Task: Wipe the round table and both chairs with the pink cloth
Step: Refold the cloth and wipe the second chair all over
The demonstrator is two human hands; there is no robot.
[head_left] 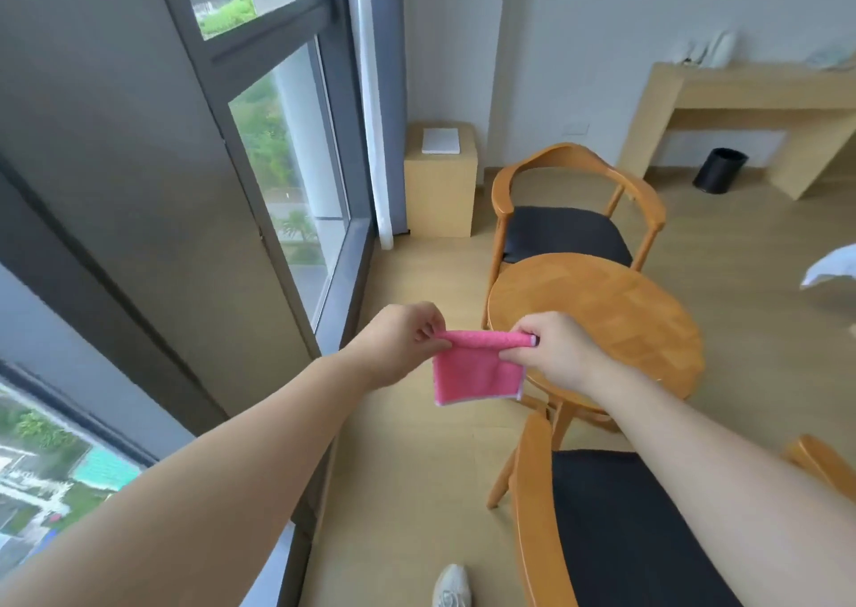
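We hold the pink cloth (477,368) up in the air with both hands. It is folded, and its top edge runs straight from one hand to the other. Our left hand (400,342) pinches the left top corner. Our right hand (553,352) pinches the right top corner. The rest of the cloth hangs down flat, with a thin pale edge along the bottom and right side.

The cloth is not touching the round table (616,319). The table's near left edge shows just behind our right hand. The wood top is bare.

The far chair (574,217) stands behind the table, and its black seat tucks a little under the table's far edge. The near chair (602,514) is close to us, under our right arm, with its curved wood back toward us.

On the left there is open floor between the table and the big window (287,180). Our white shoe (451,585) stands on that floor.

A small wood cabinet (440,185) sits in the corner by the window, with a white pad on top. A wood desk (759,97) is along the far wall, and a black bin (720,170) stands under it. Something white (831,266) pokes in at the right edge.
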